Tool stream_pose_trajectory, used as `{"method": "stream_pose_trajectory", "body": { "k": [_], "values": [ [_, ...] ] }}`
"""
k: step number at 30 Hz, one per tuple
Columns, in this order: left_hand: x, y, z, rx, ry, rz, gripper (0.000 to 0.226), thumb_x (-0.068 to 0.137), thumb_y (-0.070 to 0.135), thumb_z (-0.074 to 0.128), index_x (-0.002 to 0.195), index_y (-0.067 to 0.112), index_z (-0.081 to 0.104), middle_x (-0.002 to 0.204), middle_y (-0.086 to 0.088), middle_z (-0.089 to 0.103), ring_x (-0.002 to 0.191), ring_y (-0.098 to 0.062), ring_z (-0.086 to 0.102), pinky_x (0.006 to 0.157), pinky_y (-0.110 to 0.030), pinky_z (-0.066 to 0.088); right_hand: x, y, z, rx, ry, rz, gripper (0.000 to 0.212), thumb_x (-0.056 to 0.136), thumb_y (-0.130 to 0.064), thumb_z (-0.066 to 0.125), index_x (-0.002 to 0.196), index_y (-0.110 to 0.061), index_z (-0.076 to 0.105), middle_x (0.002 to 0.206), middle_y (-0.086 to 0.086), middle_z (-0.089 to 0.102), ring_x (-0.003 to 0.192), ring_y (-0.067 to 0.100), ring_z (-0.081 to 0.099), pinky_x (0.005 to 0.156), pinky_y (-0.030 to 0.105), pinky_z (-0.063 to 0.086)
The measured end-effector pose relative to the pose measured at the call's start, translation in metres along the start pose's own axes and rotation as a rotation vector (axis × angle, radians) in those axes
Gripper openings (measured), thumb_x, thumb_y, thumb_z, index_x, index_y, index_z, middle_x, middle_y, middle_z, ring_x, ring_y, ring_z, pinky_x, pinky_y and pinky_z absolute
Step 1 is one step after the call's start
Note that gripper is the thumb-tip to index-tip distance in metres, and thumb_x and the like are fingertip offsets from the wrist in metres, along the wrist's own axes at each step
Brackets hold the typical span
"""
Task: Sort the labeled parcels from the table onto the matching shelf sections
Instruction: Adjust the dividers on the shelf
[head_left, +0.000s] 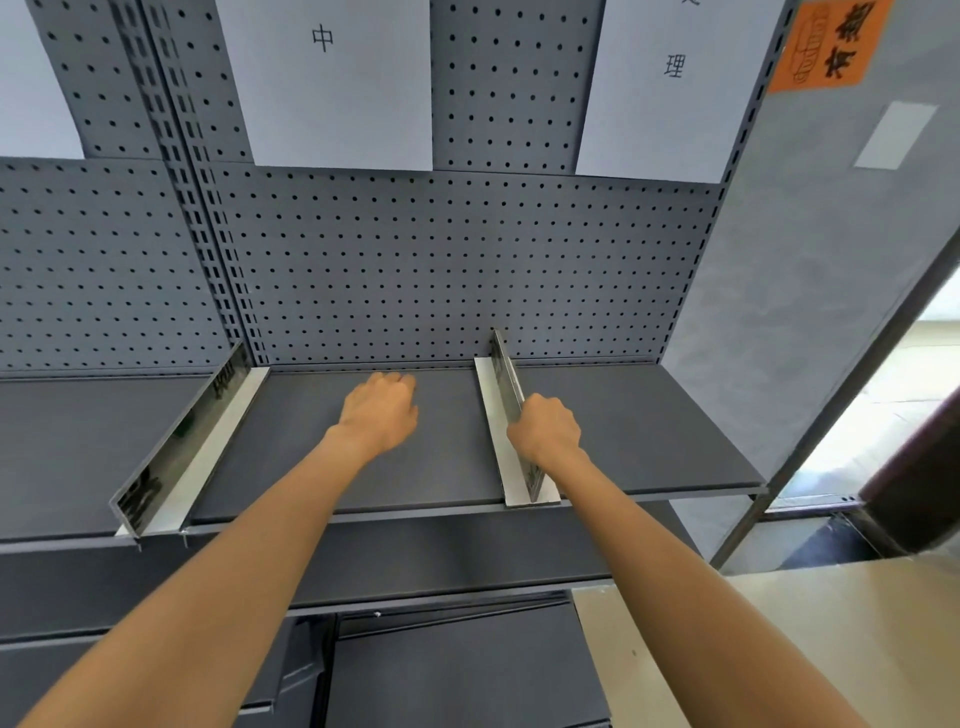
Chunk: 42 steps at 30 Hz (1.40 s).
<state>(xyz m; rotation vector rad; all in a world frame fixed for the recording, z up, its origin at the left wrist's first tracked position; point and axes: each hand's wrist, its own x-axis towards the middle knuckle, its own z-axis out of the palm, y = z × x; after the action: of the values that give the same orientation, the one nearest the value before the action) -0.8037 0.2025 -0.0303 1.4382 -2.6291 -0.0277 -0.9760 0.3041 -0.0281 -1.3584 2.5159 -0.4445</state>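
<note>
Parcels: none in view, neither on the shelf nor in either hand, so nothing of the task's load near any finger; presumably back on the table, perhaps the pale surface at lower right, though not certain. Both arms stretched over the middle section below the sheet marked 中. Left hand low over the shelf board near the back, fingers curled under and away from the camera, apparently closed on nothing; contact with the board hard to judge. Right hand against the right divider, fingers curled at its upper edge as if gripping or steadying it; thumb hidden, so a true clamp not confirmed. Left divider well apart from both hands. Risks, as judgement only: divider knocked askew or slid along the board by a pull from the right hand, blurring the border between the 中 section and the one under the second sheet, whose upper character is cut off; later parcels then easily misfiled. Also possible: pinched fingers against the thin metal edge, or a misread label, with only part of the right sheet legible. No parcel sorted into these two sections so far, judging by the bare boards.
</note>
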Motion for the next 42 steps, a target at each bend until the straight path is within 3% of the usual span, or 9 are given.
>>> {"method": "stream_pose_trajectory", "body": {
  "k": [5,13,17,21,23,29,31,34,42],
  "values": [
    [-0.003,0.0,-0.002,0.004,-0.006,0.003,0.036,0.098,0.022,0.045,0.132,0.008,0.049,0.132,-0.011,0.053,0.121,-0.029,0.046,0.09,-0.039,0.043,-0.002,-0.006,0.004,-0.016,-0.001,-0.004,0.02,0.092,-0.007,0.048,0.109,-0.002,0.057,0.108,0.013,0.063,0.088,0.029,0.058,0.067,0.031,0.045],
    [-0.008,-0.007,-0.002,0.007,-0.02,-0.01,0.04,0.099,0.022,0.044,0.136,0.009,0.046,0.135,-0.011,0.051,0.124,-0.029,0.044,0.094,-0.039,0.042,-0.004,-0.01,0.005,-0.042,0.02,0.015,0.023,0.092,-0.007,0.048,0.112,-0.002,0.058,0.109,0.013,0.064,0.098,0.031,0.062,0.068,0.03,0.045],
    [-0.011,-0.009,-0.003,0.008,-0.016,-0.015,0.039,0.099,0.022,0.045,0.135,0.008,0.047,0.133,-0.011,0.052,0.123,-0.03,0.045,0.092,-0.039,0.042,-0.005,-0.011,0.003,-0.056,0.015,0.016,0.021,0.093,-0.008,0.048,0.111,-0.003,0.057,0.106,0.012,0.063,0.089,0.028,0.059,0.067,0.031,0.044],
    [-0.013,-0.008,-0.005,0.006,-0.022,-0.021,0.039,0.099,0.022,0.045,0.135,0.007,0.046,0.134,-0.011,0.052,0.123,-0.03,0.046,0.092,-0.04,0.043,0.0,-0.01,0.001,-0.027,-0.028,0.01,0.01,0.093,-0.016,0.051,0.087,-0.007,0.052,0.092,0.007,0.056,0.079,0.025,0.053,0.066,0.03,0.046],
    [-0.013,-0.009,-0.006,-0.001,-0.015,-0.023,0.039,0.099,0.021,0.045,0.134,0.007,0.047,0.133,-0.011,0.052,0.122,-0.03,0.047,0.092,-0.04,0.043,0.003,-0.009,-0.003,0.002,-0.055,0.004,0.028,0.093,-0.029,0.057,0.078,-0.009,0.047,0.089,0.006,0.055,0.081,0.025,0.055,0.065,0.03,0.045],
    [-0.011,-0.009,-0.021,0.014,0.019,-0.026,0.038,0.098,0.021,0.045,0.134,0.007,0.047,0.133,-0.011,0.052,0.123,-0.029,0.046,0.093,-0.04,0.043,0.011,-0.015,-0.025,-0.042,0.035,-0.121,0.029,0.095,-0.033,0.056,0.087,-0.006,0.052,0.097,0.01,0.058,0.09,0.029,0.055,0.07,0.033,0.045],
    [-0.011,-0.011,-0.03,0.033,0.034,-0.028,0.037,0.098,0.021,0.045,0.132,0.006,0.047,0.13,-0.011,0.053,0.121,-0.029,0.047,0.09,-0.039,0.044,0.016,-0.025,-0.031,-0.119,0.081,-0.226,0.027,0.096,-0.026,0.054,0.109,-0.003,0.056,0.113,0.016,0.059,0.108,0.032,0.053,0.078,0.037,0.046],
    [-0.015,-0.019,-0.044,0.073,0.06,-0.043,0.033,0.098,0.02,0.045,0.127,0.005,0.049,0.125,-0.012,0.054,0.117,-0.03,0.048,0.085,-0.039,0.044,0.02,-0.045,-0.039,-0.27,0.145,-0.369,0.038,0.096,-0.02,0.05,0.13,-0.003,0.045,0.133,0.015,0.049,0.124,0.032,0.041,0.091,0.038,0.043],
    [-0.043,-0.065,-0.087,0.149,0.151,-0.105,0.035,0.097,0.018,0.045,0.129,0.004,0.048,0.127,-0.012,0.054,0.118,-0.03,0.048,0.086,-0.04,0.045,0.004,-0.118,-0.051,-0.37,0.247,-0.58,0.043,0.096,-0.017,0.048,0.137,-0.005,0.04,0.139,0.015,0.045,0.129,0.032,0.038,0.1,0.039,0.038]
  ]
}}
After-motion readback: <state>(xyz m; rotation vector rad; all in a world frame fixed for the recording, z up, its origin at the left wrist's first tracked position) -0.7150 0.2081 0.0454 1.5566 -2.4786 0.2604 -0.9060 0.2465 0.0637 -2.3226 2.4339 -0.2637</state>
